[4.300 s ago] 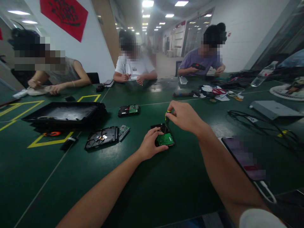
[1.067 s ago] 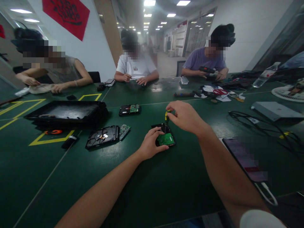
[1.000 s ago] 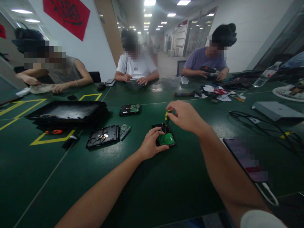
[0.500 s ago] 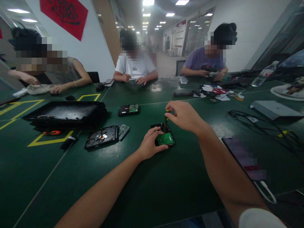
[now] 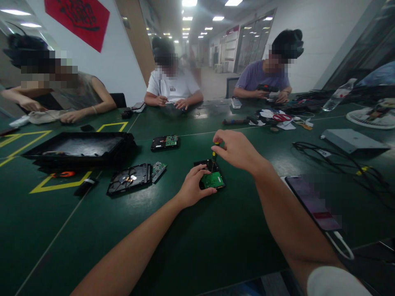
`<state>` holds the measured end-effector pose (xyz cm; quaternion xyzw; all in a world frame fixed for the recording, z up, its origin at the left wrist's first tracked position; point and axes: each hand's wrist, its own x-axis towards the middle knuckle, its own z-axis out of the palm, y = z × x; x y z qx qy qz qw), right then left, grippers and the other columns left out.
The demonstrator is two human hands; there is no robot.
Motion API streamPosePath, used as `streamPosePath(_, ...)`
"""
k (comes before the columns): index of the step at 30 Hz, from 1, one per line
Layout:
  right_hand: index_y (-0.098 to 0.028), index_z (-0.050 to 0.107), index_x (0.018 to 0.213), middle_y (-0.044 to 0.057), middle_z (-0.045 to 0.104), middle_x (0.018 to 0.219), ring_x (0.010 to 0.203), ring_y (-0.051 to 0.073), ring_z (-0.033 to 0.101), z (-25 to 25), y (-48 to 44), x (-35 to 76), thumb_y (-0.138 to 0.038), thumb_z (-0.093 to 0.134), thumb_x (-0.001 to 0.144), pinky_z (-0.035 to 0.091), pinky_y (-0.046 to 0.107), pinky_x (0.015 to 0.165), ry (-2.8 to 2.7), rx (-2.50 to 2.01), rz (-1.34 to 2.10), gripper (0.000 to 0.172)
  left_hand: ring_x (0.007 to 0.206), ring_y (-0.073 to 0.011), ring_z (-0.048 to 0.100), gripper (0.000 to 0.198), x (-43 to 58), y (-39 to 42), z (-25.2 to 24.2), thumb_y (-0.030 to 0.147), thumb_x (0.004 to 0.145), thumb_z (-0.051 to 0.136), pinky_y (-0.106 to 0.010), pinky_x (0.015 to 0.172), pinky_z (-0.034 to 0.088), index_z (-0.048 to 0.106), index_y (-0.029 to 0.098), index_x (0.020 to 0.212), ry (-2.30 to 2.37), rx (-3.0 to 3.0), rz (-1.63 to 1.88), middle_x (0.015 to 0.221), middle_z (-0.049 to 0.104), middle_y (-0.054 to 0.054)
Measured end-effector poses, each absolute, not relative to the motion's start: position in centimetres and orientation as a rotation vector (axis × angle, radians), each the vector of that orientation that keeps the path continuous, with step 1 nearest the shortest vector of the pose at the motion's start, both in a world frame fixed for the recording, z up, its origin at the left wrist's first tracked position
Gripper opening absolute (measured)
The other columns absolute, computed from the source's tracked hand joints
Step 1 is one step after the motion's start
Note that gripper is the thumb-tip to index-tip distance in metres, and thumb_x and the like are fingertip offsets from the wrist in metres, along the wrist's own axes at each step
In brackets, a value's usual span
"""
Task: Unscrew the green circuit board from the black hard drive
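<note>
Flat on the green table lies a hard drive (image 5: 217,181), its green circuit board facing up. My left hand (image 5: 194,186) grips it from the left, fingers over the top and thumb along the near edge. A small screwdriver with a yellow and dark handle (image 5: 214,155) stands nearly upright over the drive, its tip at the board's far part. Fingertips of my right hand (image 5: 236,149) pinch the top of that handle. Whether the tip sits in a screw is too small to tell.
Left of my hands are an opened drive casing (image 5: 129,179), a loose circuit board (image 5: 159,171) and another hard drive (image 5: 165,142). Beyond them sits a black tray (image 5: 80,146). A phone (image 5: 311,201) and black cables (image 5: 324,154) lie to the right. Three people work across the table.
The whole view has shifted slightly left. More yellow of the screwdriver handle shows beneath my right fingers. My left hand keeps its place on the hard drive.
</note>
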<state>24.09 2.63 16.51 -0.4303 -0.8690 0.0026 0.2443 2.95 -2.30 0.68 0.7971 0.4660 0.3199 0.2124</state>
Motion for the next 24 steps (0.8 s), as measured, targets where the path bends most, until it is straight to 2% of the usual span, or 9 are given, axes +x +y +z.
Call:
streamPosePath(5, -0.020, 0.065, 0.106, 0.009, 0.073, 0.106, 0.098, 0.025, 0.066, 16.25, 2.85, 24.18, -0.021, 0.065, 0.094, 0.044, 0.034, 0.086, -2.379, -1.141, 0.027, 0.012, 0.149, -0.0364, 0.046, 0.062, 3.00, -2.38, 0.81, 0.051, 0.080, 0.087, -0.057, 0.125, 0.038, 0.064, 0.025, 0.132, 1.287, 2.217, 0.893, 0.157, 0.051, -0.014)
streamPosePath(14, -0.018, 0.064, 0.103, 0.006, 0.074, 0.095, 0.077, 0.020, 0.065, 16.45, 2.66, 24.14, -0.021, 0.069, 0.092, 0.043, 0.032, 0.075, -2.350, -1.170, 0.075, 0.012, 0.149, -0.0365, 0.046, 0.061, 2.90, -2.49, 0.78, 0.051, 0.080, 0.087, -0.059, 0.124, 0.038, 0.064, 0.026, 0.131, 1.288, 2.209, 0.900, 0.156, 0.052, -0.013)
streamPosePath(21, -0.019, 0.067, 0.104, 0.009, 0.075, 0.103, 0.097, 0.025, 0.068, 16.63, 2.62, 23.93, -0.022, 0.068, 0.095, 0.045, 0.034, 0.085, -2.390, -1.145, 0.050, 0.010, 0.149, -0.0363, 0.046, 0.063, 2.90, -2.41, 0.57, 0.052, 0.079, 0.087, -0.059, 0.124, 0.038, 0.064, 0.027, 0.132, 1.284, 2.216, 0.902, 0.157, 0.051, -0.013)
streamPosePath(24, -0.019, 0.068, 0.107, 0.010, 0.075, 0.106, 0.098, 0.025, 0.068, 16.46, 2.75, 24.00, -0.020, 0.067, 0.095, 0.045, 0.035, 0.086, -2.401, -1.146, 0.030, 0.012, 0.149, -0.0362, 0.046, 0.062, 2.91, -2.39, 0.56, 0.052, 0.079, 0.087, -0.058, 0.124, 0.039, 0.064, 0.027, 0.131, 1.290, 2.214, 0.900, 0.157, 0.051, -0.012)
